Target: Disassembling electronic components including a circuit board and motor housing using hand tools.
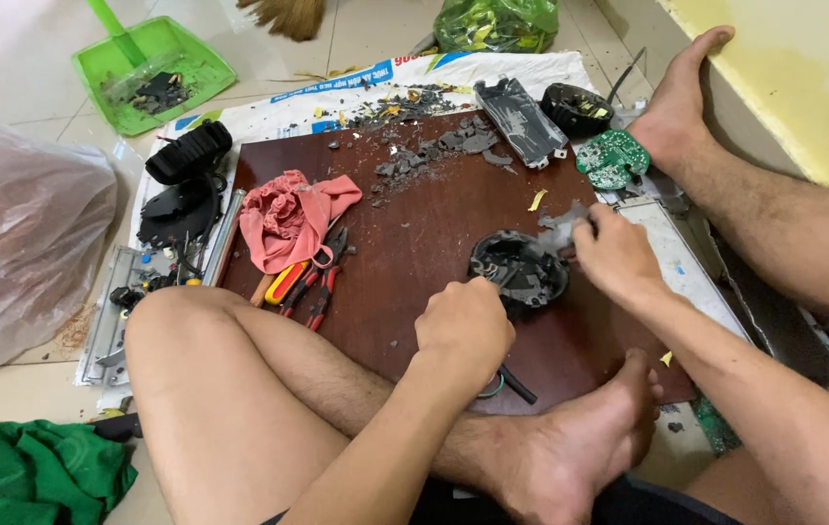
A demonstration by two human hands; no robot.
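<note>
Fingers of left hand [463, 326] clenched on a black-handled tool [512, 382]; fingers of right hand [614, 255] pinching the rim of the round black plastic housing [518, 270], cracked and hollow, resting mid-board on the dark wooden board [405, 253]. Beyond: grey fragments [424, 151], green circuit board [613, 157].

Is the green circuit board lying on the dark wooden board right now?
No, the green circuit board lies off the wooden board, past its far right corner, beside a foot.

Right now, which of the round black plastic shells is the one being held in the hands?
The round black plastic shell at the middle of the dark brown board, between both hands; the other round black shell lies untouched at the far edge.
</note>
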